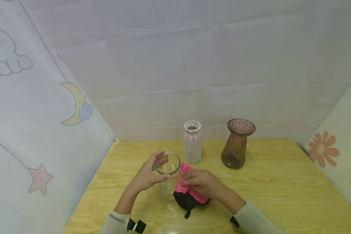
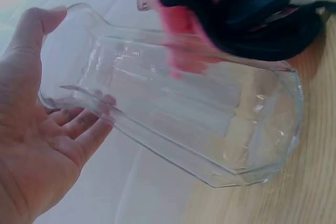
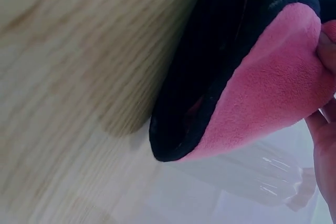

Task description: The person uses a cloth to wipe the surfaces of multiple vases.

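Observation:
My left hand (image 1: 146, 174) holds a clear glass vase (image 1: 166, 190) near its mouth, thumb on the near side and fingers round the far side. The left wrist view shows the whole vase (image 2: 178, 108), with its narrow neck in that hand and its faceted base over the wood. In my right hand (image 1: 206, 183) is a pink cloth (image 1: 198, 195) with black edging, bunched and pinched. That cloth overlaps the right side of the vase, and its black loop hangs down. Close up in the right wrist view, the cloth (image 3: 262, 82) droops in a fold from the fingers.
A white ribbed vase (image 1: 192, 146) stands just behind the glass one. To its right is a brownish-purple glass vase (image 1: 235, 149) with a flared mouth. Both are on the wooden table (image 1: 275, 182), toward its back edge, with a pale sheet (image 1: 207, 71) hanging behind.

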{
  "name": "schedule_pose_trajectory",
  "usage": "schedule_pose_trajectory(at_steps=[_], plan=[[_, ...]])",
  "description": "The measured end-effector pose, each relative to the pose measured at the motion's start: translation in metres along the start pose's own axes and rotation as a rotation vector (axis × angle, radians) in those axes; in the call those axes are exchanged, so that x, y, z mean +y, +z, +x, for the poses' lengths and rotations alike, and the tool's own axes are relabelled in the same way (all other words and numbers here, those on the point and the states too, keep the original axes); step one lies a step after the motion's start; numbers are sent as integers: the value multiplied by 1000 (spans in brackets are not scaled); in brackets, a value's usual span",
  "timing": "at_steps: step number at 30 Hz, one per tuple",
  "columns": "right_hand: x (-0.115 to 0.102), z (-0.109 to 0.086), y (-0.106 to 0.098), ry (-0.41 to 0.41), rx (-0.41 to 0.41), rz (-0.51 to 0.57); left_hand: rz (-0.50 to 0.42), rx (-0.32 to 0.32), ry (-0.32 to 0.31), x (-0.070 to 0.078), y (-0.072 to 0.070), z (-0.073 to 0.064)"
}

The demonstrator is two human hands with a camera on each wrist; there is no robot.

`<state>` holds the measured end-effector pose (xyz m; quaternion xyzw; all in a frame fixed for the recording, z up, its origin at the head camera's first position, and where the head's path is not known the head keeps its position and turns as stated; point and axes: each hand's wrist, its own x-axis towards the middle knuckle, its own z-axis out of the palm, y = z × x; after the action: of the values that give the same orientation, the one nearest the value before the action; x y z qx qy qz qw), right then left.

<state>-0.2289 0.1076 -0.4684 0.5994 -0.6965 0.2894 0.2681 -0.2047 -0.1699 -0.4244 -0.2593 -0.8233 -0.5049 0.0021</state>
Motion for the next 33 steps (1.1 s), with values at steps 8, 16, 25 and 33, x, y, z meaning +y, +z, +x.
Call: schedule_pose_trajectory(at_steps=[8,16,25,33], plan=[[-1,-8,4,25,-148,-14,-37,-92,2,-2,-10,3],[-1,-4,-3,28,-207,-52,-88,-118,40,-4,-14,2],[-1,22,-28,-21,58,-27,-32,106,0,10,5,-13],[1,28,-21,-43,138,-23,-43,193,-84,14,15,-12]])
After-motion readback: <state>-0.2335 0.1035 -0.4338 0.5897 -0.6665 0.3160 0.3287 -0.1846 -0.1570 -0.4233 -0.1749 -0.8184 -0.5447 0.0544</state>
